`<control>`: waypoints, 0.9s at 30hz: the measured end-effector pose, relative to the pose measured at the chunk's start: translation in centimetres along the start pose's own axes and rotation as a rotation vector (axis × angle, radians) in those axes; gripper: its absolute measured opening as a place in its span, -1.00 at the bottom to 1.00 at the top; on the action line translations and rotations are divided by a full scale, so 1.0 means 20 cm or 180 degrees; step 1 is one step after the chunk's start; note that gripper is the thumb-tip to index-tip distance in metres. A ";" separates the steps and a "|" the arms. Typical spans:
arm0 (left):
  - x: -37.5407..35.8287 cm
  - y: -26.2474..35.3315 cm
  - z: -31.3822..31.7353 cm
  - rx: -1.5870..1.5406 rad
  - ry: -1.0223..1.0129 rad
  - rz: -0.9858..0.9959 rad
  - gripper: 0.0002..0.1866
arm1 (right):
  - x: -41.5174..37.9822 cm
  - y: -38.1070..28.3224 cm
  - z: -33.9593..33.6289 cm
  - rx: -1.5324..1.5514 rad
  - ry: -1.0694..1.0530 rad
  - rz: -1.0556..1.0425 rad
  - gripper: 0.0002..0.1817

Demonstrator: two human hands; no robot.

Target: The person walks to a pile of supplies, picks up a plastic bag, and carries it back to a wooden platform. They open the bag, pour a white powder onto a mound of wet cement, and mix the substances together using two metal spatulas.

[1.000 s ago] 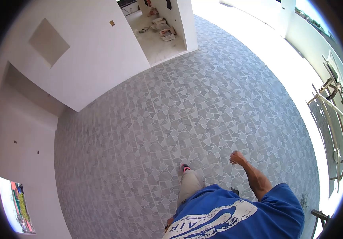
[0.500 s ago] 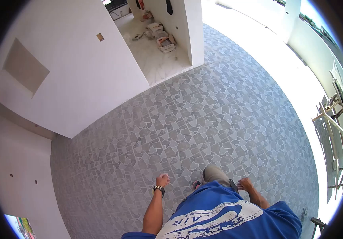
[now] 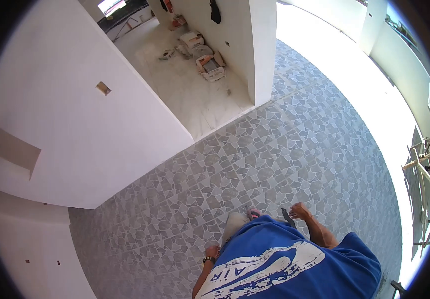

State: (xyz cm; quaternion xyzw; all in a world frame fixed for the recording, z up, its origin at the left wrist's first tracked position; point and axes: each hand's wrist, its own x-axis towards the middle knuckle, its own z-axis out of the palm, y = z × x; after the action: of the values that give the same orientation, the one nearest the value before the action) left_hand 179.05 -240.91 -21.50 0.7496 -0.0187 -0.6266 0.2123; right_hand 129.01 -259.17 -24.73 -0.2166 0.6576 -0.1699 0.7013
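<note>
Low in the head view, against the hem of the blue shirt [image 3: 295, 264], the right hand [image 3: 300, 211] is loosely curled, with a small dark object [image 3: 287, 216] showing just beside its fingers; whether the grip is grasping that object or merely lies next to it cannot be told, since the piece is too small to make out. At the other side of the shirt, the left hand [image 3: 212, 250] hangs close to the body, fingers bent inward, a dark wristwatch [image 3: 208, 259] on its wrist; nothing shows in its grip, though how tight it is cannot be judged. Between the two hands a knee in light trousers [image 3: 236, 224] pushes forward, and a pink-and-dark shoe [image 3: 254, 213] rests on the grey mosaic-patterned floor [image 3: 275, 149]. Farther out, a white wall [image 3: 75, 124] runs along the left with a small square recess [image 3: 103, 88]. Beyond the wall's end a white pillar [image 3: 262, 50] edges a pale-floored room where boxes and bags [image 3: 206, 60] lie near the pillar's foot. Wooden frames [image 3: 422, 174] stand at the far right, well apart from the person
</note>
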 end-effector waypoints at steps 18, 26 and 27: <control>1.24 3.33 -0.08 0.0522 0.0159 0.1074 -0.74 | 1.21 -2.11 0.71 0.0184 0.0384 0.0240 -0.80; 1.67 5.24 0.10 0.0200 -0.0014 0.1730 -0.71 | 1.62 -2.84 0.94 -0.2627 -0.0236 -0.1029 -0.79; 1.72 5.37 0.14 0.0137 -0.0007 0.1608 -0.70 | 1.74 -3.10 0.99 -0.2239 -0.0159 -0.0846 -0.79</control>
State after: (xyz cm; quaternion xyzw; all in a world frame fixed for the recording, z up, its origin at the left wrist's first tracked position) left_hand 209.37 -349.42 -17.13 0.7248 -0.2190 -0.5540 0.3461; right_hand 154.22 -328.47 -20.82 -0.5318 0.6245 -0.0179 0.5717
